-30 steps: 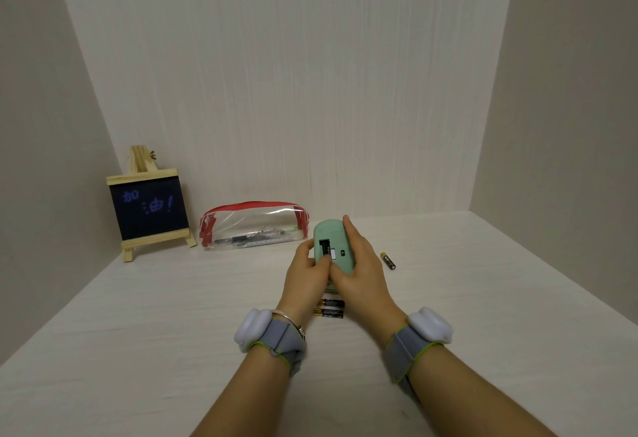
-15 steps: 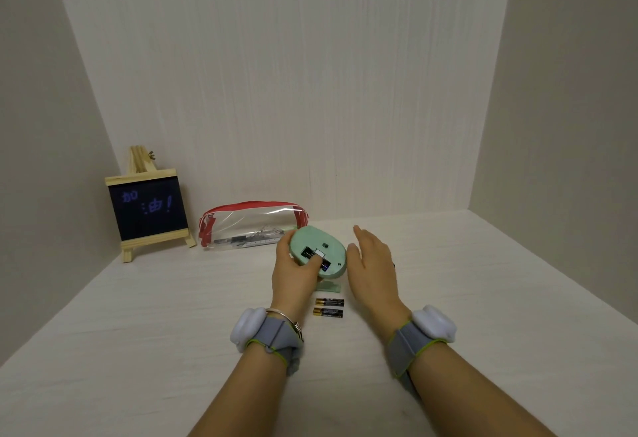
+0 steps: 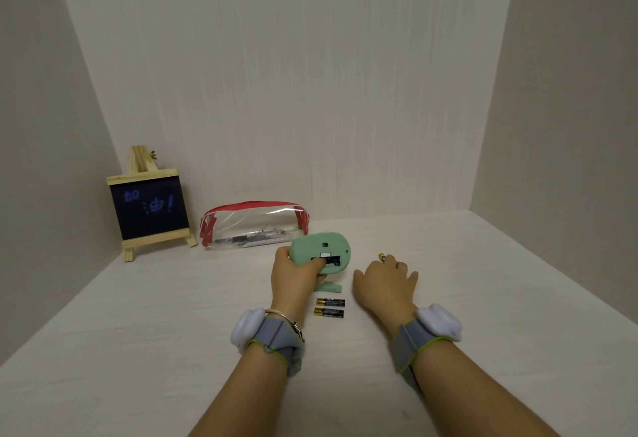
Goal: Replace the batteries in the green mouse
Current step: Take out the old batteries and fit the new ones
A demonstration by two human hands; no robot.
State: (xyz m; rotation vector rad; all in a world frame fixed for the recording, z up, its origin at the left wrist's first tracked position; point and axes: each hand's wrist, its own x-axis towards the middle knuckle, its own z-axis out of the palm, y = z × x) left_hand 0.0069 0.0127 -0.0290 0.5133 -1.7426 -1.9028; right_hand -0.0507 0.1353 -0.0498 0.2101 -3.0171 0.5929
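My left hand [image 3: 296, 272] grips the green mouse [image 3: 319, 249], lifted off the table with its underside toward me and its dark battery bay uncovered. The green battery cover [image 3: 330, 287] lies on the table just below the mouse. Two black-and-gold batteries [image 3: 329, 307] lie side by side nearer to me. My right hand [image 3: 386, 283] rests flat on the table to the right, fingers spread, its fingertips touching a single loose battery [image 3: 381, 256] that is mostly hidden by them.
A clear pencil case with red trim [image 3: 253, 224] lies behind the mouse against the back wall. A small chalkboard on a wooden easel [image 3: 149, 210] stands at the back left. Walls close in on the left, back and right.
My right hand has let go of the mouse and moved right and down to the loose battery. My left hand alone now holds the mouse, turned sideways.
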